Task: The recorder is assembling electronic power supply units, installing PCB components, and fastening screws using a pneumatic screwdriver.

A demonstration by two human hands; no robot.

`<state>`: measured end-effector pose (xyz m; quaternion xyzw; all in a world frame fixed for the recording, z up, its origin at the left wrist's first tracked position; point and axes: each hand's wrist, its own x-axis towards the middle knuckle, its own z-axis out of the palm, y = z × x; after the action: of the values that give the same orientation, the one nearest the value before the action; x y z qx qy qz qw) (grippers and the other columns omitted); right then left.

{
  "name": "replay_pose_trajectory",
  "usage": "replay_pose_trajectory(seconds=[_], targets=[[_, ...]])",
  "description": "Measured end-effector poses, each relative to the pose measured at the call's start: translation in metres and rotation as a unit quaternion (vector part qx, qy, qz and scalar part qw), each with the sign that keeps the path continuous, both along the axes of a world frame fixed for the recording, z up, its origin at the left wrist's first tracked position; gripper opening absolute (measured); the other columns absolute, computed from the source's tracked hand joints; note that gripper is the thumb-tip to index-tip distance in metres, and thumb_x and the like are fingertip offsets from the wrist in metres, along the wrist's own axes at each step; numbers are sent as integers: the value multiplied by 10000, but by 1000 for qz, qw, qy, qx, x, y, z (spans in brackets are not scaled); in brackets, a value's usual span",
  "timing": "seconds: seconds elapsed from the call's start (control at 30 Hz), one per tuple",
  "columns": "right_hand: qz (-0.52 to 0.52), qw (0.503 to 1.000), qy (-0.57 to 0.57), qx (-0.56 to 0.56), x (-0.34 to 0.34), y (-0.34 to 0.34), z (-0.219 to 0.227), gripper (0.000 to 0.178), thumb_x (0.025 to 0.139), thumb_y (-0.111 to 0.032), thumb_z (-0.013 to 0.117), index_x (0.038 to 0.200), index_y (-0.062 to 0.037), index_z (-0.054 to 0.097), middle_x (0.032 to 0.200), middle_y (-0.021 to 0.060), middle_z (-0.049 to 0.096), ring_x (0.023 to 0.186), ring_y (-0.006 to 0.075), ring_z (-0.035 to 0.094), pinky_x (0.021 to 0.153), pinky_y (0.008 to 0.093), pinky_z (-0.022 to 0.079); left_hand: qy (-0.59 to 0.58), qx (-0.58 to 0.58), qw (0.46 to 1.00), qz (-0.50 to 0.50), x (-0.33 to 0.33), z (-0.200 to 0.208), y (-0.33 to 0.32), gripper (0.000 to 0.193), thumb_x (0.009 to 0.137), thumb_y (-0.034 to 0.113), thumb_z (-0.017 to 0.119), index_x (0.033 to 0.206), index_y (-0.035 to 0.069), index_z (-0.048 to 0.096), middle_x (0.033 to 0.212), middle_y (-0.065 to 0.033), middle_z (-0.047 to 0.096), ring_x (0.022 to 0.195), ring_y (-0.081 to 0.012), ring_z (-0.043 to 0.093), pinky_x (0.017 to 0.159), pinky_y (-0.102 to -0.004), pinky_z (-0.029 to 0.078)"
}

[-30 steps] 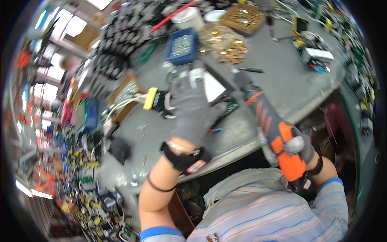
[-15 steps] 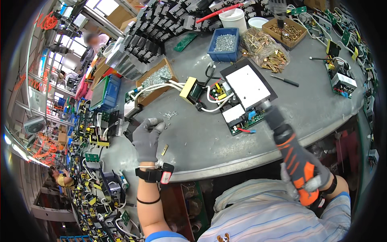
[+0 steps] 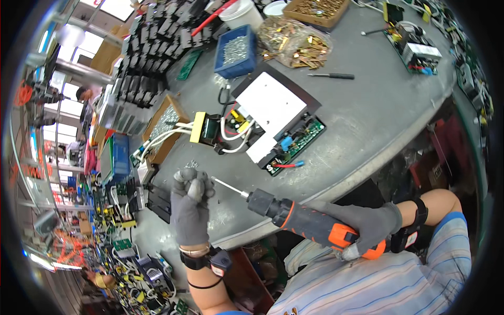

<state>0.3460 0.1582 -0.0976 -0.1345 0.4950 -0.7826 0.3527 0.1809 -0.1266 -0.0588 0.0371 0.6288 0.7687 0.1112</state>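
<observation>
Basically, 1 cordless power screwdriver [image 3: 310,224], orange/dk grey, in R hand [image 3: 362,220] (gloved, wrapped round the grip). Long axis slants from near-R to far-L, aimed at L hand [image 3: 191,202]; slim bit [image 3: 231,187], tip just beside L fingers, contact can't be told. L hand nearer the tip, R hand at the rear end. L hand: gloved, raised, fingers curled w/ tips drawn together; can't tell if anything's pinched. 1 PCB assy [image 3: 317,127], flat on grey workbench [image 3: 367,121], ahead of & between both hands, apart from each: far-R of L hand, beyond the driver's nose; green edge runs near-L to far-R. Incl. white cover plate [image 3: 270,105] on top, yellow-wrapped transformer [image 3: 198,127] off its L side via white leads [image 3: 239,144]. Misc.: loose screws [image 3: 191,165] just past L hand; blk-handled screwdriver [image 3: 341,76] lying far-R of assy.
</observation>
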Motion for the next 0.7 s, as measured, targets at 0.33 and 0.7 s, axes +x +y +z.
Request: replay_pose_trajectory(seconds=[0.33, 0.7], targets=[[-2, 999, 46, -16, 4, 2, -6, 939, 658, -106, 628, 1436, -65, 103, 880, 80, 513, 689, 150, 544, 664, 303, 474, -91, 97, 985, -114, 13, -7, 32, 416, 849, 406, 623, 1035, 42, 545, 783, -12, 483, 647, -107, 448, 531, -210, 384], [105, 929, -225, -273, 12, 27, 7, 1039, 675, -203, 695, 1445, -15, 23, 1165, 136, 472, 965, 198, 543, 798, 321, 451, 164, -140, 967, -132, 2, 33, 44, 168, 692, 108, 697, 750, -12, 594, 676, -105, 604, 559, -162, 561, 527, -249, 452]])
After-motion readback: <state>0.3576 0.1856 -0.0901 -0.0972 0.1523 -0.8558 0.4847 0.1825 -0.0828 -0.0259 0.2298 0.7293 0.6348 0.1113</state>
